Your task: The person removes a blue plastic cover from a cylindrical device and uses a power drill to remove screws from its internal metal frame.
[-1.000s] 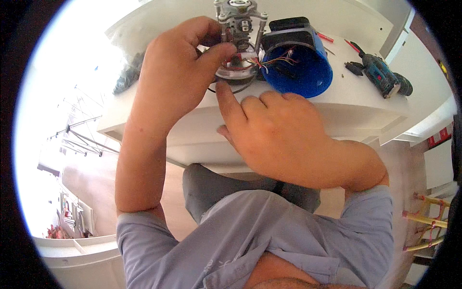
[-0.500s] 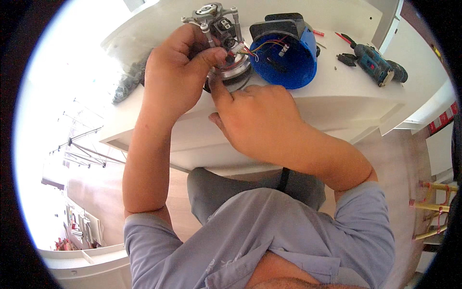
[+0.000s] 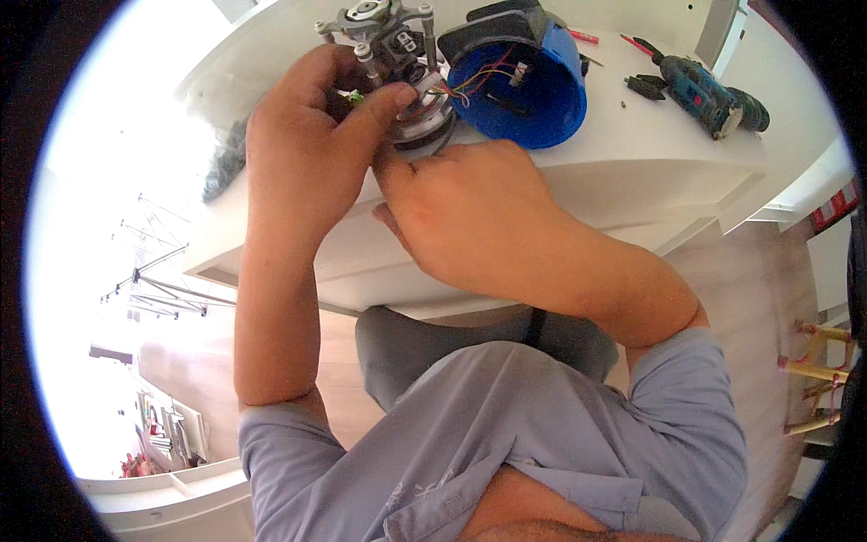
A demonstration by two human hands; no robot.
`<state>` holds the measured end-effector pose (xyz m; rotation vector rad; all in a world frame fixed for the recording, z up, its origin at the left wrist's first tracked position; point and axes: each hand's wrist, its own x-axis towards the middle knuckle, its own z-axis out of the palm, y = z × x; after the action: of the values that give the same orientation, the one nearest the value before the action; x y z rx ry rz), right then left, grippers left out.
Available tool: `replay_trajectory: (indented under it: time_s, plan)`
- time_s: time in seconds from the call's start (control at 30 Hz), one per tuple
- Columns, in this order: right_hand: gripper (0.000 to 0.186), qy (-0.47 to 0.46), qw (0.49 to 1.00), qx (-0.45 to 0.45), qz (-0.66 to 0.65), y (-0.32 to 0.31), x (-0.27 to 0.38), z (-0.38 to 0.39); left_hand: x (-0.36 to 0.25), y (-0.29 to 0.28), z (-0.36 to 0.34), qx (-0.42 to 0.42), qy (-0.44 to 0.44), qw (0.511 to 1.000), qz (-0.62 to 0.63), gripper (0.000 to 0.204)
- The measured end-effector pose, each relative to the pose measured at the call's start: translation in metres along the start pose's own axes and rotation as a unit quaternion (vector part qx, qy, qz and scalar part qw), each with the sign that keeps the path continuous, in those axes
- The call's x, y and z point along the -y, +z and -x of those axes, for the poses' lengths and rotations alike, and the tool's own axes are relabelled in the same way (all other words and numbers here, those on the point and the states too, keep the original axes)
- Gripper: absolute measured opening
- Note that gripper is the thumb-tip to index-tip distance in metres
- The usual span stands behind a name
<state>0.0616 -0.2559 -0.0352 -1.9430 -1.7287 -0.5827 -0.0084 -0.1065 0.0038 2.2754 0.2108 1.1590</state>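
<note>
A silver-and-black motor assembly [image 3: 404, 56] with metal posts stands on the white tabletop, round metal base down. My left hand [image 3: 302, 149] is closed on its left side, the thumb pressed against a white connector and wires. Thin coloured wires run from there into a blue cup-shaped housing [image 3: 567, 107] lying on its side, its opening facing me. My right hand [image 3: 470, 203] is just below the base, index finger stretched towards its lower edge and thumb held apart. Nothing shows in the right hand; its index fingertip is partly hidden beside my left hand.
A blue-and-black cordless drill [image 3: 700, 95] lies at the right of the white table [image 3: 632, 140]. A red pen-like stick [image 3: 583, 36] is behind the housing. Clear plastic bags [image 3: 226, 163] lie at the left edge. A yellow stool-like frame [image 3: 817, 370] stands on the floor at right.
The whole view has shifted slightly, so the assembly and housing appear further up and left. My right hand stays beside the base; my left hand keeps its hold.
</note>
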Motion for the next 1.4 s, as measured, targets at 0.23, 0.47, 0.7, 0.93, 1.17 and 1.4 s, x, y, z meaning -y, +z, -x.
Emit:
replay_trajectory:
  time_s: [0.23,0.47,0.7,0.93,1.17,1.4]
  plan:
    - [0.034,0.001,1.0,0.007,-0.001,-0.001,0.0,-0.001,0.004,0.003,-0.004,-0.001,0.0,1.0,0.002,0.027]
    - [0.023,-0.009,1.0,-0.007,-0.017,-0.002,-0.002,0.001,0.002,0.005,-0.002,-0.005,-0.004,0.999,-0.041,0.027]
    - [0.025,-0.007,1.0,0.004,0.003,-0.002,-0.002,0.0,0.005,0.002,0.0,0.023,0.0,1.0,-0.009,0.019]
    - [0.026,-0.011,1.0,-0.003,0.012,0.002,-0.002,0.0,0.004,0.005,0.001,0.01,-0.006,0.998,0.057,0.019]
    - [0.022,-0.011,1.0,0.001,-0.012,-0.002,-0.005,-0.001,-0.006,0.008,0.005,-0.016,-0.03,0.998,0.058,0.017]
    - [0.022,-0.006,1.0,-0.002,-0.013,0.001,-0.003,-0.001,0.004,0.01,0.005,-0.036,0.019,0.996,0.085,0.017]
